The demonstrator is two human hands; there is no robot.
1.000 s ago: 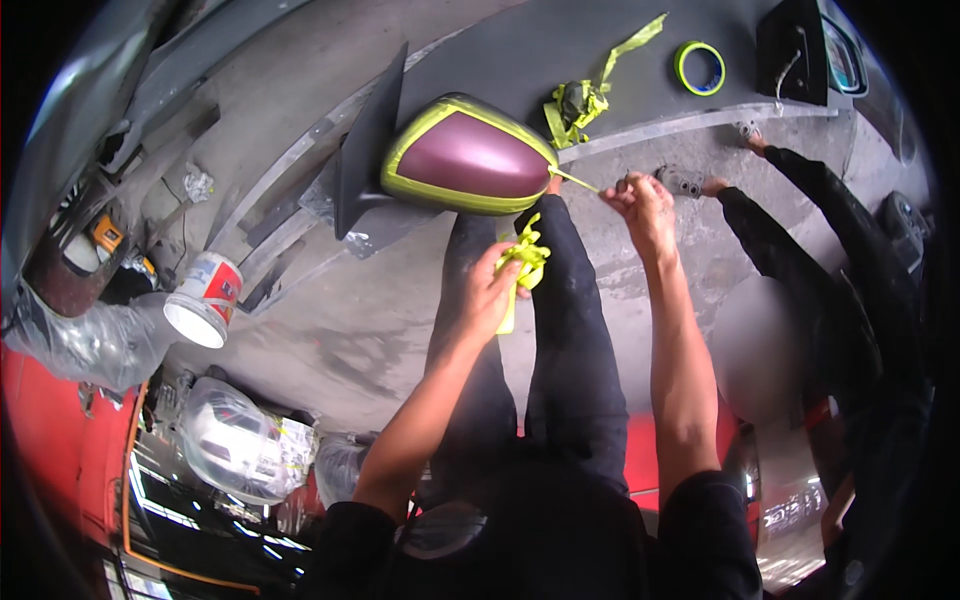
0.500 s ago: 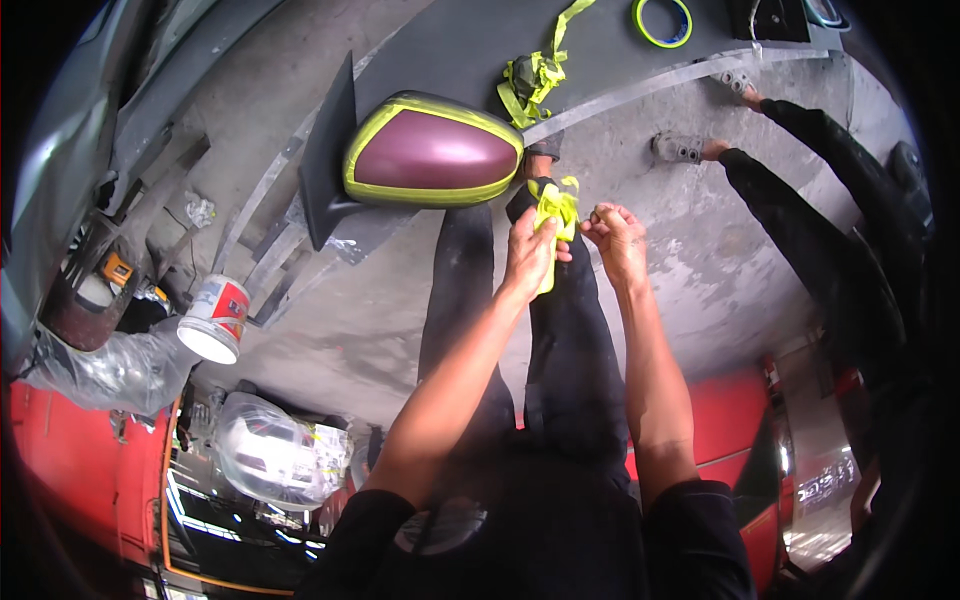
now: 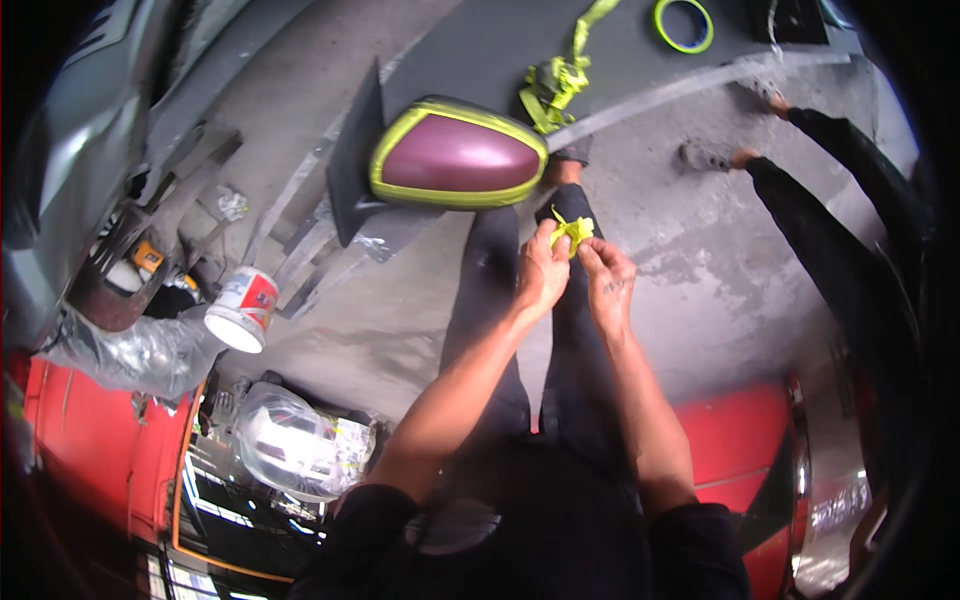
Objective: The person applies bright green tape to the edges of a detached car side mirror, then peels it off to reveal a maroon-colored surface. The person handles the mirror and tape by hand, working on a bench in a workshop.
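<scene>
My left hand (image 3: pixel 541 272) and my right hand (image 3: pixel 607 280) are close together over my dark trouser legs, both pinching a crumpled wad of yellow-green masking tape (image 3: pixel 572 232). Just beyond them a maroon car mirror housing (image 3: pixel 455 157), edged with the same yellow-green tape, rests on a dark grey panel (image 3: pixel 500 50). Another tangle of used tape (image 3: pixel 550 90) lies on that panel to the right of the mirror, with a strip trailing upward.
A roll of yellow-green tape (image 3: pixel 684 24) lies on the panel at the top. A white pot (image 3: pixel 242 309) stands on the concrete floor at left, with plastic-wrapped parts (image 3: pixel 290 440) below it. Another person's dark-trousered legs (image 3: pixel 830 230) stretch in from the right. Red bodywork (image 3: pixel 740 440) sits lower right.
My right hand came back from the mirror's edge toward my left hand, pulling the tape strip off. Both hands now bunch the tape together. The view shifted so the mirror sits lower.
</scene>
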